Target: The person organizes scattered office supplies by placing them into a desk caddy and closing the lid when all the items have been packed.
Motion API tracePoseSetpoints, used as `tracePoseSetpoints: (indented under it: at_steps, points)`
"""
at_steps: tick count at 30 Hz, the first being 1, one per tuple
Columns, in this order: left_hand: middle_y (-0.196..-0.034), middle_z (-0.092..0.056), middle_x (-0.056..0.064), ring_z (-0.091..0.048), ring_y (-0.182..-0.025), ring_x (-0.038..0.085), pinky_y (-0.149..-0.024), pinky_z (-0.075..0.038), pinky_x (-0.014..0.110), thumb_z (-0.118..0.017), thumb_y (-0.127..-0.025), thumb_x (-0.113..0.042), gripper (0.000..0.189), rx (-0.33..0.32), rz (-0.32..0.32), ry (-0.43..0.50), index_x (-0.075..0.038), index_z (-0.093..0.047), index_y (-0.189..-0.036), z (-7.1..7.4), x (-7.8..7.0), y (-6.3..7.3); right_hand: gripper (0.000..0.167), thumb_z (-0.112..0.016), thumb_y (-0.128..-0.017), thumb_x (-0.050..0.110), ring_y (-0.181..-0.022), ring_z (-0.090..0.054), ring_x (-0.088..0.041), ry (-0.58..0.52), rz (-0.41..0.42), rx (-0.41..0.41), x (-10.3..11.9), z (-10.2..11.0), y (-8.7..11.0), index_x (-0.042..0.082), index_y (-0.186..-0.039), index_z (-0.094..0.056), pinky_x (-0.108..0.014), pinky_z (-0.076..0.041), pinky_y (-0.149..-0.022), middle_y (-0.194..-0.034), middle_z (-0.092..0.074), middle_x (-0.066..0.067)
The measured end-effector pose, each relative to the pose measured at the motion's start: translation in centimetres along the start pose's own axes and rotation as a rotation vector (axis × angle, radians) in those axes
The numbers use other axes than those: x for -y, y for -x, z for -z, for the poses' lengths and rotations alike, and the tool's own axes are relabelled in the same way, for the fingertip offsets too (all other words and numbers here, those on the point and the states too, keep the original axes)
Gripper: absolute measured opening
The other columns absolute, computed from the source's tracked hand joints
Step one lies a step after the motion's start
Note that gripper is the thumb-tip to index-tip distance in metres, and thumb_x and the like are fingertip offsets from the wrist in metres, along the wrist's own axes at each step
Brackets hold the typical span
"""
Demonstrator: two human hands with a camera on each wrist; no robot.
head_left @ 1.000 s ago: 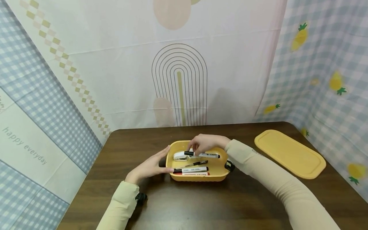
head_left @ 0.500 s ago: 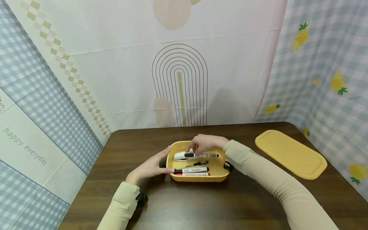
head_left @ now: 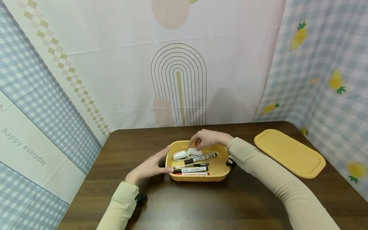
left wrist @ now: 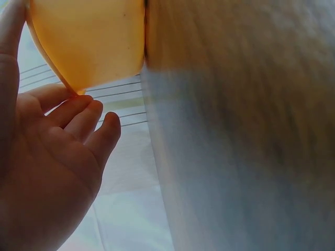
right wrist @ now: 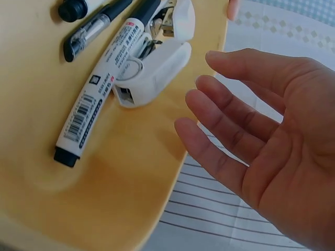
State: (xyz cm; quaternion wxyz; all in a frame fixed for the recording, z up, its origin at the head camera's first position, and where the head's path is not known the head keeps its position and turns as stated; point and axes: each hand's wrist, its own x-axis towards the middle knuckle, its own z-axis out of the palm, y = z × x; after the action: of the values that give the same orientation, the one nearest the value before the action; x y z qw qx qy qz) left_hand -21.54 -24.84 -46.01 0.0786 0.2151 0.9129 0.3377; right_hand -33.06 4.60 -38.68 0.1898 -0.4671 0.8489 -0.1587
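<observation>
A yellow plastic box (head_left: 218, 167) holds two small white staplers (head_left: 180, 155), a whiteboard marker with black ends (head_left: 200, 158), a black pen (head_left: 200, 165), a second black-and-white marker (head_left: 192, 169) and a red-and-white item (head_left: 189, 173) along the front wall. My left hand (head_left: 148, 166) grips the box's left end, thumb at the front corner and fingers toward the back; the left wrist view has fingertips at the box corner (left wrist: 89, 42). My right hand (head_left: 208, 139) hovers over the back rim. In the right wrist view its fingers are loosely bent, apart from the marker (right wrist: 99, 89) and stapler (right wrist: 154, 73).
A yellow lid (head_left: 288, 153) lies flat at the right of the brown wooden table (head_left: 178, 204). Patterned cloth (head_left: 123, 64) hangs behind the table and along both sides.
My right hand has let go of the whiteboard marker, which now lies slanted in the box against a stapler, and has lifted slightly back. The left hand stays on the box.
</observation>
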Motion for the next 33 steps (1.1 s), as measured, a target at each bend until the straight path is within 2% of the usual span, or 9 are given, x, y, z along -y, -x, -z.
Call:
tracePoseSetpoints:
  at_steps: [9,17,27,33]
  points:
    - [-0.168,-0.016,0.006,-0.019,-0.151,0.026,-0.119,-0.022,0.051,-0.078,-0.084,-0.054,0.105,0.002,0.001,0.004,-0.019,-0.018,-0.163,0.1,0.0,0.1,0.034,-0.07,-0.093,0.012,-0.092,-0.061,-0.012,-0.021,-0.035,-0.071,-0.8,1.5,1.6,0.008,-0.127,-0.07,-0.032,-0.051,-0.081,-0.103,-0.07,-0.001]
    - [-0.167,-0.016,0.011,-0.02,-0.151,0.028,-0.119,-0.023,0.052,-0.077,-0.085,-0.054,0.105,0.004,-0.012,-0.005,-0.016,-0.018,-0.163,-0.1,0.0,0.1,0.031,-0.071,-0.093,0.012,-0.087,-0.061,-0.012,-0.072,-0.071,-0.185,-1.9,3.0,3.7,0.009,-0.124,-0.071,-0.036,-0.051,-0.082,-0.092,-0.068,0.004]
    - [-0.168,-0.015,0.004,-0.019,-0.151,0.026,-0.119,-0.023,0.051,-0.076,-0.084,-0.056,0.105,0.002,-0.005,-0.012,-0.017,-0.017,-0.163,0.0,0.0,0.2,0.031,-0.071,-0.094,0.015,-0.1,-0.066,-0.022,-0.087,-0.154,-0.307,-4.8,5.1,7.6,0.009,-0.124,-0.071,-0.043,-0.053,-0.086,-0.098,-0.07,0.0]
    - [-0.168,-0.016,0.005,-0.02,-0.151,0.026,-0.119,-0.023,0.051,-0.076,-0.085,-0.056,0.105,0.001,-0.012,-0.012,-0.016,-0.018,-0.163,-0.1,0.0,0.0,0.03,-0.069,-0.096,0.015,-0.094,-0.065,-0.025,-0.097,-0.223,-0.348,-6.6,6.1,10.5,0.006,-0.125,-0.07,-0.039,-0.054,-0.076,-0.104,-0.068,-0.007]
